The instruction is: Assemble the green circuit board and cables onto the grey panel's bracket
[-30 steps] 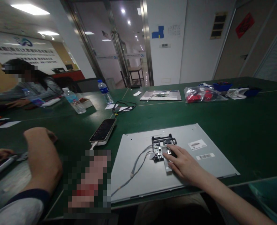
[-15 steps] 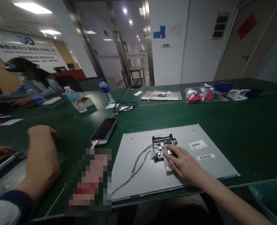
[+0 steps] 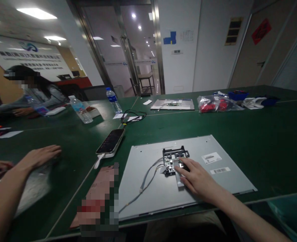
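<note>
My right hand (image 3: pixel 197 178) reaches in from the right. Its fingers are apart and rest on a small black-framed mechanism with metal parts (image 3: pixel 170 166), whose exact kind I cannot make out. A flat silver strip (image 3: pixel 180 179) runs from the mechanism towards me, beside my thumb. Grey cables (image 3: pixel 148 174) lead off to the left. All of this lies on a silver flat panel (image 3: pixel 150 198), which has a white label (image 3: pixel 211 158) and a barcode sticker (image 3: pixel 220 170). My left hand is not in view.
A phone (image 3: pixel 111 141) with a white cable and a partly blurred pink sheet (image 3: pixel 98 185) lie left of the panel. A neighbour's hands (image 3: pixel 41 156) are further left. Bottles (image 3: pixel 80 109), another panel (image 3: pixel 155 105) and a plastic bag with red things (image 3: pixel 211 104) stand or lie beyond.
The neighbour's arm at the left has shifted left and lowered, its hand now stretched flat over the table. My right hand has stayed on the mechanism.
</note>
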`<state>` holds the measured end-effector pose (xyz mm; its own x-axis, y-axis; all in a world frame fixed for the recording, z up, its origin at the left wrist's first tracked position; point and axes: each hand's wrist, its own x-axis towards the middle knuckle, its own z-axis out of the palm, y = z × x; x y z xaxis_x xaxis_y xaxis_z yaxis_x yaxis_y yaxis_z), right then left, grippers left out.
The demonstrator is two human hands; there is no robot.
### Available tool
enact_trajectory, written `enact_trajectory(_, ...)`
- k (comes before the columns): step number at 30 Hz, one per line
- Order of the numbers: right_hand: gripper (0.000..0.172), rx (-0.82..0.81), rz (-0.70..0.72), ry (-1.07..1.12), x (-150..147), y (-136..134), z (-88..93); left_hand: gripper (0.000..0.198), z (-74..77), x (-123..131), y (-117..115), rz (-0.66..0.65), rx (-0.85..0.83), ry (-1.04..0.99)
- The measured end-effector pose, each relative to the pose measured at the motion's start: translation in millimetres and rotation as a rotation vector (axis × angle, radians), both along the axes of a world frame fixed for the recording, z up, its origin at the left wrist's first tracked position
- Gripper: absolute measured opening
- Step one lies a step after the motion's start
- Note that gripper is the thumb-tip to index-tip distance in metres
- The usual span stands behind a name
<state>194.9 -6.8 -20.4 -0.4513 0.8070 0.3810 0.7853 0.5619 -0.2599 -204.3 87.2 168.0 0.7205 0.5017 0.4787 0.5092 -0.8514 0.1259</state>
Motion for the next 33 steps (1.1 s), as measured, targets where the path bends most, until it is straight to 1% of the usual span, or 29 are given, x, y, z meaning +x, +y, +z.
enact_trajectory(1, 0.042, -0.003, -0.001, -0.002, 0, 0, -0.3, 0.045, 1.0, 9, -9, 0.082, 0.04, -0.081)
enact_trajectory(2, 0.042, -0.006, -0.002, -0.003, 0, 0, -0.7, 0.082, -3.3, 26, -26, 0.16, 0.01, -0.084)
enact_trajectory(3, 0.043, -0.008, -0.002, -0.005, 0, 1, -1.1, 0.091, -12.6, 49, -47, 0.198, -0.027, -0.105)
enact_trajectory(4, 0.043, -0.009, -0.001, -0.006, 1, 1, -1.6, 0.083, -25.7, 76, -73, 0.162, -0.07, -0.132)
enact_trajectory(5, 0.042, -0.009, 0.001, -0.006, 1, 1, -2.0, 0.05, -41.1, 105, -98, 0.128, -0.086, -0.175)
enact_trajectory(6, 0.042, -0.006, 0.004, -0.005, 1, 1, -2.4, 0.051, -56.9, 133, -122, 0.038, -0.124, -0.174)
enact_trajectory(7, 0.042, -0.002, 0.005, -0.004, 1, 1, -2.9, 0.038, -71.4, 157, -141, 0.001, -0.138, -0.163)
enact_trajectory(8, 0.042, 0.002, 0.004, -0.001, 1, 1, -3.3, 0.027, -83.7, 176, -154, -0.018, -0.147, -0.155)
enact_trajectory(9, 0.042, 0.006, 0.002, 0.002, 1, 1, -3.7, 0.023, -93.2, 189, -162, -0.032, -0.154, -0.151)
enact_trajectory(10, 0.043, 0.006, 0.002, 0.004, 1, 1, -4.2, 0.02, -100.3, 198, -164, -0.036, -0.159, -0.147)
enact_trajectory(11, 0.043, 0.006, 0.001, 0.007, 0, 1, -4.6, 0.019, -105.6, 204, -161, -0.035, -0.166, -0.145)
enact_trajectory(14, 0.044, 0.002, -0.003, 0.014, 0, 1, -5.6, 0.022, -119.3, 208, -137, 0.0, -0.163, -0.137)
enact_trajectory(17, 0.045, -0.001, 0.006, 0.005, 0, 1, -5.6, 0.022, -137.5, 209, -117, 0.047, -0.093, -0.106)
enact_trajectory(19, 0.046, -0.006, 0.016, -0.002, 0, 1, -5.3, 0.023, -148.8, 209, -111, 0.06, -0.053, -0.084)
enact_trajectory(21, 0.045, -0.009, 0.016, -0.003, 0, 1, -5.0, 0.025, -156.0, 209, -111, 0.075, -0.04, -0.062)
enact_trajectory(29, 0.045, -0.011, 0.012, 0.006, 1, 0, -4.1, 0.034, -162.4, 210, -114, 0.128, -0.058, 0.037)
enact_trajectory(33, 0.046, -0.009, 0.013, 0.007, 0, 0, -3.9, 0.039, -163.7, 211, -114, 0.143, -0.099, 0.079)
